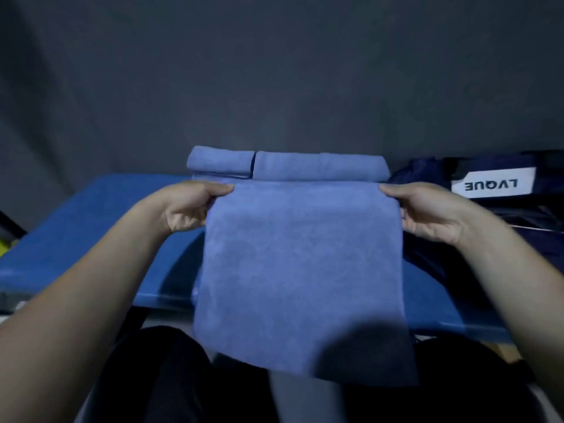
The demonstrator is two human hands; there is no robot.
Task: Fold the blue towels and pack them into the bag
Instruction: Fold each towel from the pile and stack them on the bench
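Note:
A blue towel (300,270) hangs flat in front of me, its lower edge down over my lap. My left hand (190,209) pinches its top left corner and my right hand (427,212) pinches its top right corner. Behind the held towel, folded blue towels (287,164) lie side by side on the blue table (91,227). At the right stands a dark navy bag (476,175) with a white label reading LVQUE upside down.
A dark grey backdrop rises behind the table. The table's front edge runs across below my forearms. Something yellow-green shows at the far left edge (6,247). My dark-clothed legs fill the bottom of the view.

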